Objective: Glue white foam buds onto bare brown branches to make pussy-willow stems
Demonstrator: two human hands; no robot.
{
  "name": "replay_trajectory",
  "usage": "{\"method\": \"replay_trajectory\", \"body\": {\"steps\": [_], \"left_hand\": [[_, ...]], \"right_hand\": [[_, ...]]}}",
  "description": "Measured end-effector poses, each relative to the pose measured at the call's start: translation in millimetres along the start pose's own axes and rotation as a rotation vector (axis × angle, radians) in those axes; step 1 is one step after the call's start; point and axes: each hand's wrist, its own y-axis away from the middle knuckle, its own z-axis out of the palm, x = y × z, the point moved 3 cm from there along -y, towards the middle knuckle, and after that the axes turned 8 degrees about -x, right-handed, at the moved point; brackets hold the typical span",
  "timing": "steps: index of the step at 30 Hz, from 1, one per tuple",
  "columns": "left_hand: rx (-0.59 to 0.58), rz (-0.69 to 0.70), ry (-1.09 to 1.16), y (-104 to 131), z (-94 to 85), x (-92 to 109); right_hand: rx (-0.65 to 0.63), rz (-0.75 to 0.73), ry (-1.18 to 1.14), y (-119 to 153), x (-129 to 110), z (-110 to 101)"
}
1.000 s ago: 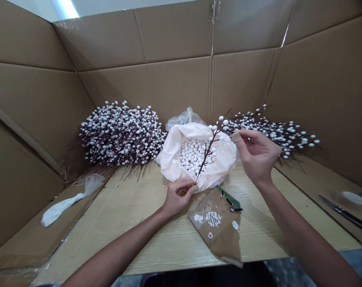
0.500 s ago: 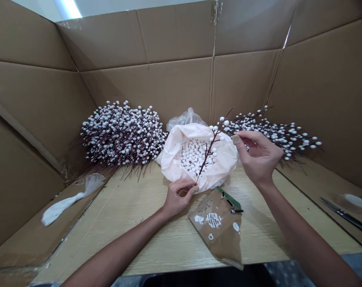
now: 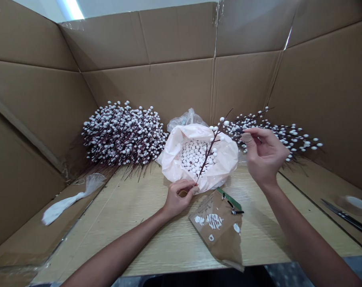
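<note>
My left hand (image 3: pixel 181 197) pinches the lower end of a dark brown twig (image 3: pixel 209 151) with white balls along its upper part. The twig leans up and right over an open pale pink bag (image 3: pixel 171 159) filled with loose white balls (image 3: pixel 191 155). My right hand (image 3: pixel 266 153) is raised to the right of the bag, thumb and forefinger pinched on a small dark thing too small to make out. A brown card (image 3: pixel 225 243) with white smears and a green strip (image 3: pixel 230 197) holding short black pieces lies below the bag.
A big bundle of white-berried twigs (image 3: pixel 123 133) lies at the left, a smaller bundle (image 3: pixel 297 137) at the right. White netting (image 3: pixel 64 205) rests at the left. Scissors (image 3: pixel 347 217) and a tape roll (image 3: pixel 356 203) are at the right edge. Cardboard walls (image 3: pixel 181 36) enclose the table.
My right hand has moved a little to the right, away from the twig. My left hand and the twig have hardly moved.
</note>
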Motion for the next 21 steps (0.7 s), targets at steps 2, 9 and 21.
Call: {"method": "replay_trajectory", "body": {"steps": [2,9,21], "left_hand": [[-0.003,0.011,-0.006,0.0,-0.1,0.1],[-0.006,0.018,-0.012,-0.2,0.2,-0.2],[-0.012,0.029,-0.007,0.0,0.4,1.1]], "right_hand": [[0.003,-0.014,0.017,-1.5,0.0,-1.9],[-0.031,-0.116,0.149,-3.5,-4.1,-3.7],[-0.077,-0.172,0.255,-3.0,-5.7,-3.8]]}}
